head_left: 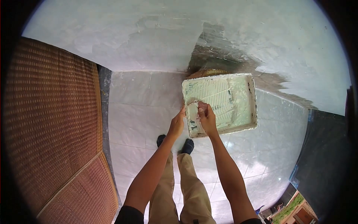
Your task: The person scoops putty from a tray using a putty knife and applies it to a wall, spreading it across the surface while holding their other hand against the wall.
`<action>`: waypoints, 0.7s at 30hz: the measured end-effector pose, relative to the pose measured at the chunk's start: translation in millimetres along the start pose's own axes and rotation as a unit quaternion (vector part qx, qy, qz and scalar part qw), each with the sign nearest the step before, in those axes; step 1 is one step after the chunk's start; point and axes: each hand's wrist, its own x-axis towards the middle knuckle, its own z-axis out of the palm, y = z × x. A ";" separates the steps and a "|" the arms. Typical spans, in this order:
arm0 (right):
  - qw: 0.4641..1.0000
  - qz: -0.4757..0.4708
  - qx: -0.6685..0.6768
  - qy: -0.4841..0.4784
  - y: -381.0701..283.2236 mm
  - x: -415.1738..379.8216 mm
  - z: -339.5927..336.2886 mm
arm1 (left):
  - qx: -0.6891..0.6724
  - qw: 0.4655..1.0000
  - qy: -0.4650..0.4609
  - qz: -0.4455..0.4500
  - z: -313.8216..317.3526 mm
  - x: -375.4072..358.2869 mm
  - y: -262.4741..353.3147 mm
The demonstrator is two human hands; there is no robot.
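My left hand point(177, 122) grips the left side of a paint tray point(255, 112), its fingers partly hidden at the rim. The tray has a ribbed slope and pale green paint point(241, 98) pooled toward its right end; dried paint crusts its edges. My right hand point(208, 118) is closed round a paint-smeared paintbrush point(193, 111) with a reddish-brown handle, over the left part of the tray. Paint coats the brush's broad end, which overlaps the tray's left edge.
Ahead stands a wall point(160, 44) with pale paint and a dark bare patch point(214, 48). A round brownish object point(210, 72) shows behind the tray. Woven matting point(59, 112) lies left, a dark surface point(322, 149) right. My feet point(186, 146) stand on grey floor tiles point(128, 123).
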 end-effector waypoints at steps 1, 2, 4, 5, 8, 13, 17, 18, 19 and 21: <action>1.000 0.000 0.001 0.000 2.0 -0.4 -1.8 | 0.001 1.000 0.000 0.000 -0.9 -0.1 -1.1; 0.999 0.001 0.031 -0.012 -2.3 -0.9 -3.6 | 0.004 1.000 -0.006 0.003 -2.2 1.2 -3.0; 0.998 0.001 0.061 -0.024 -4.5 1.3 -6.8 | 0.008 1.000 -0.013 0.007 -3.8 2.6 -7.3; 0.996 0.014 0.085 -0.040 -3.0 2.7 -9.1 | 0.005 1.000 -0.015 0.008 -3.3 0.9 -4.9; 0.988 0.054 0.133 -0.053 -3.3 1.9 -19.7 | -0.008 1.000 -0.011 -0.001 2.3 -2.3 3.0; 0.960 0.129 0.243 -0.043 -7.9 -8.1 -39.2 | 0.030 0.999 0.036 0.018 1.0 -1.8 7.7; 0.937 0.088 0.335 -0.033 -45.4 -23.7 -47.3 | 0.026 0.996 0.052 0.067 0.9 -6.9 44.7; 0.922 0.091 0.376 -0.026 -58.6 -27.6 -50.1 | 0.028 0.995 0.042 0.089 0.7 -7.5 57.4; 0.904 0.092 0.416 -0.021 -73.6 -31.6 -52.8 | 0.031 0.994 0.039 0.101 1.4 -8.6 71.9; 0.899 0.061 0.432 -0.029 -111.0 -37.2 -58.5 | 0.065 0.987 0.042 0.138 4.1 -10.6 109.5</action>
